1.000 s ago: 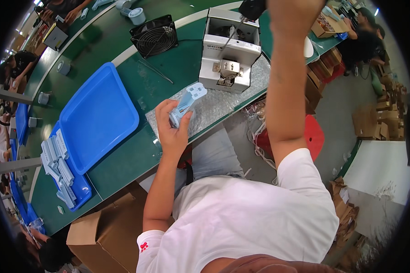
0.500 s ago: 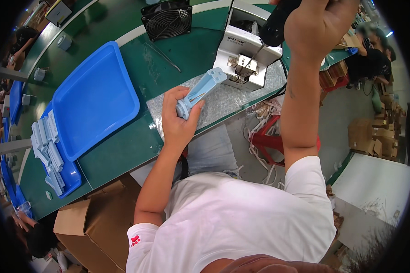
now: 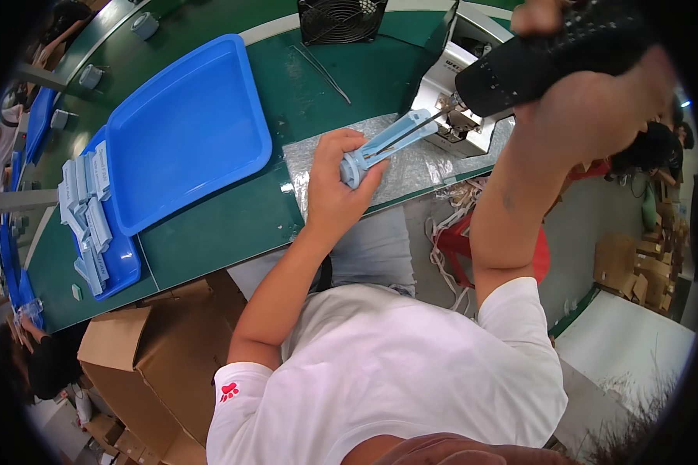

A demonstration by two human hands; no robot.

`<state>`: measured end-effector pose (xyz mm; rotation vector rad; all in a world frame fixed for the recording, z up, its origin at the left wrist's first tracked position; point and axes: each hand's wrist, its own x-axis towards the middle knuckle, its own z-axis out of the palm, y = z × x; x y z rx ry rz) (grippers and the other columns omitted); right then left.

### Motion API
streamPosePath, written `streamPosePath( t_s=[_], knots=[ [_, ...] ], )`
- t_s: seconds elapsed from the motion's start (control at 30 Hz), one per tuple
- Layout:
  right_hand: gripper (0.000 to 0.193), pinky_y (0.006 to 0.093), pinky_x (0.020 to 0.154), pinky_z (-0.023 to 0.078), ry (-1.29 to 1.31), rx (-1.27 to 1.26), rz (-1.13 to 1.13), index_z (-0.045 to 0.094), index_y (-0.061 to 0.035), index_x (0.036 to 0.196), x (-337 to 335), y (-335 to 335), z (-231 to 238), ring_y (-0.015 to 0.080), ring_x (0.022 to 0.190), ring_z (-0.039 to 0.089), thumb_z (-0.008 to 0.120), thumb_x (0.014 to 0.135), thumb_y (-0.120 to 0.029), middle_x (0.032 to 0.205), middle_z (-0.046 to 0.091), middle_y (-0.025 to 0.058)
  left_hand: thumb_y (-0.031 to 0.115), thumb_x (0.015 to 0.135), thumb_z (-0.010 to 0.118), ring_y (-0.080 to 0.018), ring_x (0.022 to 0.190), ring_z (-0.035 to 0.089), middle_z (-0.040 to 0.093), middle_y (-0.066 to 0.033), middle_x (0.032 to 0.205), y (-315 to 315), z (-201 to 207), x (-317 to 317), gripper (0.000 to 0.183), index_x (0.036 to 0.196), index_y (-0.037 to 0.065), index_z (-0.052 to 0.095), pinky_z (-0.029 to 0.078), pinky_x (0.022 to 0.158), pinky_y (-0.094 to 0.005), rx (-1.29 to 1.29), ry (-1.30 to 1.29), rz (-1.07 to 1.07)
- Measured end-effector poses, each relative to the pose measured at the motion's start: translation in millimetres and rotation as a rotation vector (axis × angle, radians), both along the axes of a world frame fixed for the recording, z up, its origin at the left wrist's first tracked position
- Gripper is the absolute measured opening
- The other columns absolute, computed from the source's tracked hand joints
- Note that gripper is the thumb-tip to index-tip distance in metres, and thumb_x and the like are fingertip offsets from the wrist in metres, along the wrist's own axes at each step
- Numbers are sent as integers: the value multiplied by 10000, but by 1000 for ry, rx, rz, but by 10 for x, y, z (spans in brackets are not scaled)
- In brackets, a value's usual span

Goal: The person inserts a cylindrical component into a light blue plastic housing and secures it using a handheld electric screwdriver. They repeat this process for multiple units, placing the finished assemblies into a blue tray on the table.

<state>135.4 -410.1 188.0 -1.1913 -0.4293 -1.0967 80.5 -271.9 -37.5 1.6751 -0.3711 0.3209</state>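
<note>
My left hand (image 3: 335, 184) is closed round the wide end of a long, light-blue plastic housing (image 3: 399, 133), which tilts up to the right over the bubble-wrap mat. In my right hand (image 3: 589, 116) is a black electric screwdriver (image 3: 512, 77), held sideways with its nose pointing left. Its long thin bit (image 3: 411, 138) runs down along the inside of the housing toward the end in my left palm. Whether the tip touches a screw is too small to tell. Just behind the housing stands a silver screw feeder (image 3: 461, 85), partly covered by the screwdriver.
An empty blue tray (image 3: 186, 139) overlaps another blue tray (image 3: 124, 260) holding several light-blue plastic parts (image 3: 85, 205). Tweezers (image 3: 322, 74) and a black fan (image 3: 341, 19) lie farther back on the green table (image 3: 209, 248). A red stool (image 3: 457, 240) and a cardboard box (image 3: 163, 364) stand below the table edge.
The screwdriver has come from the screw feeder down to the left, and its bit now reaches into the housing. My view has shifted, so the table things appear moved.
</note>
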Motion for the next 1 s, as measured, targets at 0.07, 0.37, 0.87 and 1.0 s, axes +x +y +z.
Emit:
streamPosePath(
  t_s=[0.07, 0.37, 0.87, 1.0],
  knots=[
    [632, 304, 510, 478, 54, 29, -37, 583, -23, 910, 22, 106, 26, 163, 538, 573, 519, 1010, -643, 793, 571, 63, 52, 786, 851, -298, 1010, 641, 622, -141, 1132, -2, -3, 4, 390, 1093, 37, 611, 524, 854, -381, -3, -5, 3],
    [649, 293, 494, 469, 154, 83, -13, 586, -15, 860, 80, 205, -67, 165, 492, 547, 525, 1011, -643, 668, 532, 52, 42, 816, 824, -261, 1015, 640, 624, -134, 1168, 27, 16, -3, 386, 1123, 38, 591, 519, 864, -350, 34, -10, -5],
    [559, 283, 520, 462, 47, 19, -9, 555, -39, 928, 59, 261, -263, 148, 550, 536, 524, 1039, -587, 813, 573, 75, -1, 816, 807, -244, 1026, 639, 626, -132, 1185, 27, 10, -35, 374, 1126, 29, 599, 511, 881, -326, 52, -27, -11],
    [604, 288, 511, 475, 156, 112, 82, 559, -22, 899, 72, 74, -293, 157, 539, 547, 510, 1037, -607, 754, 570, 79, 3, 822, 800, -257, 1035, 637, 627, -137, 1188, 27, 4, -28, 374, 1136, 30, 599, 509, 902, -339, 88, -44, 3]
  ],
)
